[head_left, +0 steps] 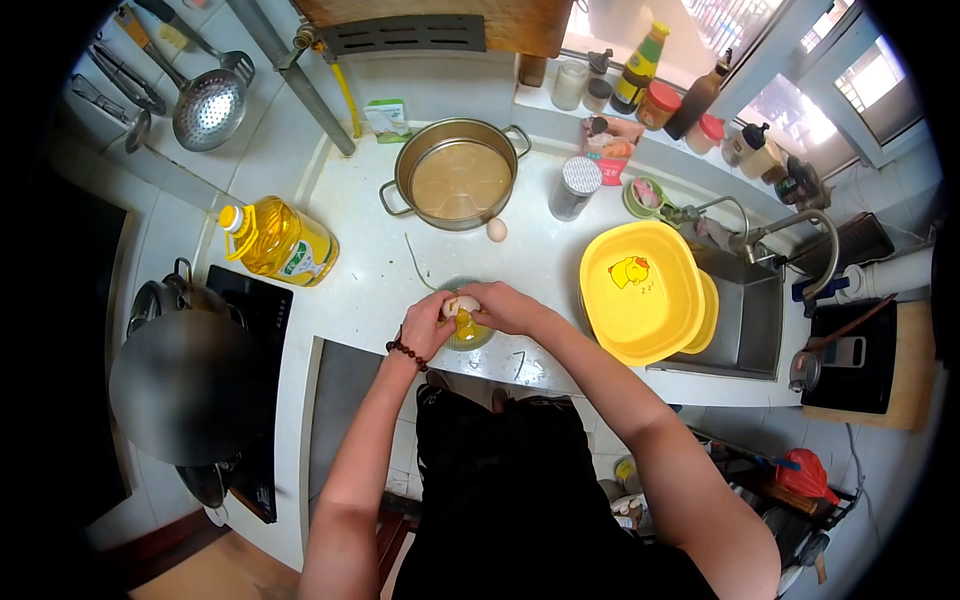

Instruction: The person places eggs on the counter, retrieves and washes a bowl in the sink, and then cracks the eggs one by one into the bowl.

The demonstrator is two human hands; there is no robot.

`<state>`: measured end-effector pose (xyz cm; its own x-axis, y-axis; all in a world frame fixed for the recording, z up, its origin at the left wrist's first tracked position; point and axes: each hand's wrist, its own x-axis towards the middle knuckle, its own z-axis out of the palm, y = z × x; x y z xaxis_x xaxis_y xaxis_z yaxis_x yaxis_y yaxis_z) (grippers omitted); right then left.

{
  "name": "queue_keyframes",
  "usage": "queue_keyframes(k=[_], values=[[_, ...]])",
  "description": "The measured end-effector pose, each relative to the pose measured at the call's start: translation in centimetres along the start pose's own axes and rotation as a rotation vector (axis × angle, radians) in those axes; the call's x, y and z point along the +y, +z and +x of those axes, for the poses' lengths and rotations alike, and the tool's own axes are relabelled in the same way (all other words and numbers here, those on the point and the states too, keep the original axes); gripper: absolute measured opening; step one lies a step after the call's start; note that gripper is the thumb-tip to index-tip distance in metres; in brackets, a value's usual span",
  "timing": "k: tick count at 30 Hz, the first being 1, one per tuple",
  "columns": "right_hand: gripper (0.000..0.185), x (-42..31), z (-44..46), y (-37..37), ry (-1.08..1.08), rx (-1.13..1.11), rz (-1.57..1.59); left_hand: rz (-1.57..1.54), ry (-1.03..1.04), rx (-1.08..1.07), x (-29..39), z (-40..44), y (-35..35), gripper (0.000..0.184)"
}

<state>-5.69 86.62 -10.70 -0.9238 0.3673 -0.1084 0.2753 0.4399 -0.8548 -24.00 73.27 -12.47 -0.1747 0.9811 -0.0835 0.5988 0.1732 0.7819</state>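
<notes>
Both my hands hold a cracked egg over a clear glass bowl near the counter's front edge. The shell is split, and yellow yolk shows at the gap and in the bowl below. My left hand, with a beaded bracelet at the wrist, grips the shell's left side. My right hand grips the right side, its fingers closed on the shell. A whole egg lies on the counter beyond them, beside a wide steel pot with two handles.
An oil jug stands left, near a hob with a dark wok. Yellow basins overlap the sink at right. A lidded jar stands behind; bottles line the sill. A thin green stalk lies on the counter.
</notes>
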Motion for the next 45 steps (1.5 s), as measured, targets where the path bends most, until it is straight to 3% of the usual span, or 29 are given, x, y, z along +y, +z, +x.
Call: queue_keyframes(k=[7, 19, 26, 29, 34, 38, 40, 45], values=[[0.033, 1.6, 0.4, 0.6, -0.122, 0.042, -0.078, 0.015, 0.029, -0.036, -0.7, 0.2, 0.1, 0.040], [0.030, -1.5, -0.2, -1.5, -0.129, 0.056, -0.133, 0.021, 0.136, 0.005, 2.0, -0.2, -2.4, 0.042], [0.038, -3.4, -0.6, -2.2, -0.160, 0.120, -0.070, -0.085, 0.030, 0.018, 4.1, -0.9, -3.9, 0.043], [0.041, -3.8, -0.7, -1.9, -0.128, 0.160, -0.035, -0.179, -0.043, 0.009, 3.5, -1.0, -4.0, 0.042], [0.050, -3.2, -1.0, 0.9, 0.105, 0.287, 0.282, -0.503, -0.168, -0.025, 1.7, -1.2, -3.7, 0.041], [0.057, -4.2, -1.4, 2.3, 0.209, 0.349, 0.223, -0.647, -0.188, -0.069, 0.1, -0.5, -3.6, 0.041], [0.062, -5.1, -1.5, 3.5, 0.152, 0.496, 0.221, -0.701, -0.236, -0.124, 0.1, -0.1, -3.7, 0.040], [0.061, -7.8, -2.4, 6.1, 0.311, 0.690, 0.243, -0.725, -0.216, -0.288, -0.7, 0.2, -3.4, 0.039]])
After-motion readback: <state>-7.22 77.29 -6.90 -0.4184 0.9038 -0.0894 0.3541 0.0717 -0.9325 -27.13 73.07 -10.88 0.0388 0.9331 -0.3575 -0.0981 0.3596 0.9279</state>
